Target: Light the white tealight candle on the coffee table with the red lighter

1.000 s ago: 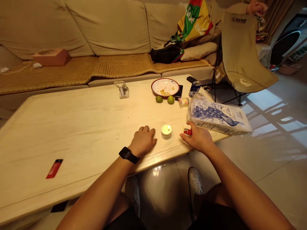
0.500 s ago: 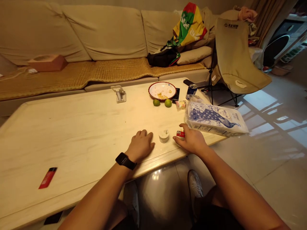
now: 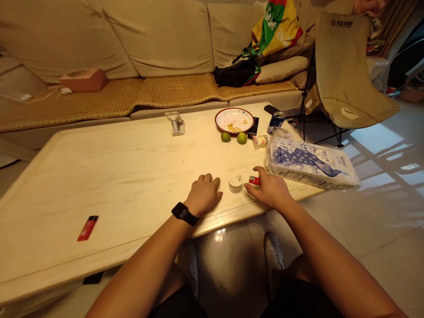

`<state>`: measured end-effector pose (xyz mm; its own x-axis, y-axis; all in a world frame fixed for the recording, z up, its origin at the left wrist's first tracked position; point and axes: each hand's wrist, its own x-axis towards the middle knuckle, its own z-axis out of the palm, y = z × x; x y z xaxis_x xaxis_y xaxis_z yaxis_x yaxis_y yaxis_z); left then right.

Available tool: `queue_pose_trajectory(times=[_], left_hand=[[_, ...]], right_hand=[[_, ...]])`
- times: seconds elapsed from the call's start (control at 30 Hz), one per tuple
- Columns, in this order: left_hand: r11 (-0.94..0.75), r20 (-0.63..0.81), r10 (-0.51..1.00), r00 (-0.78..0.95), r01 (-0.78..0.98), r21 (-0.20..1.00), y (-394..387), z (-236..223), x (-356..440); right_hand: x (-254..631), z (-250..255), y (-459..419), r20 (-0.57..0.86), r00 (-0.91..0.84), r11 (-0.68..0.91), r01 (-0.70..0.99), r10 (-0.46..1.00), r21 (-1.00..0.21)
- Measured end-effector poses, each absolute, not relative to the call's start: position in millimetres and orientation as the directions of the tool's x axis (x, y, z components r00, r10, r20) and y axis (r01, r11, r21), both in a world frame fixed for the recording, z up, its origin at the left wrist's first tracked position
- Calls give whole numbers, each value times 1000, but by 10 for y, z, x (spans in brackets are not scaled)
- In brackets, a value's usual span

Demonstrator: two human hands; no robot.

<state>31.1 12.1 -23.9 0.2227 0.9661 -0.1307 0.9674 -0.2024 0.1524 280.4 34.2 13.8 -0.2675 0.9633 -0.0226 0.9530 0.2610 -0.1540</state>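
My left hand lies palm down on the pale table, fingers stretched out, holding nothing. A black watch is on that wrist. Just right of it stands a small white round tub with a small dark mark on top. My right hand rests on the tub's other side, thumb and index finger spread apart. Between them shows the metal end of a red lighter; its other end is hidden by the hand. Far to the left lies a flat red object with a black end.
Behind the right hand lies a wrapped tissue pack. Farther back are two green limes, a plate with food scraps, a blue can, a small wrapped snack and a white stand. A folding chair stands at right.
The view has turned slightly left, so everything sits farther right in the picture. Both hands, the tub and the lighter keep about the same places on the table.
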Motion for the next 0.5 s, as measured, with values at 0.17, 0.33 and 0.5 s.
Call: queue_pose_trajectory(times=[0.17, 0.33, 0.5], left_hand=[[-193, -143, 965, 221, 964, 185, 119, -213, 313], [-180, -157, 965, 210, 966, 188, 122, -205, 317], [-198, -136, 966, 221, 966, 166, 124, -234, 309]], right_hand=[[2751, 196, 342, -40, -254, 245, 958, 966, -147], [2727, 223, 339, -53, -248, 238, 959, 967, -153], [2686, 223, 338, -62, -260, 248, 956, 964, -155]])
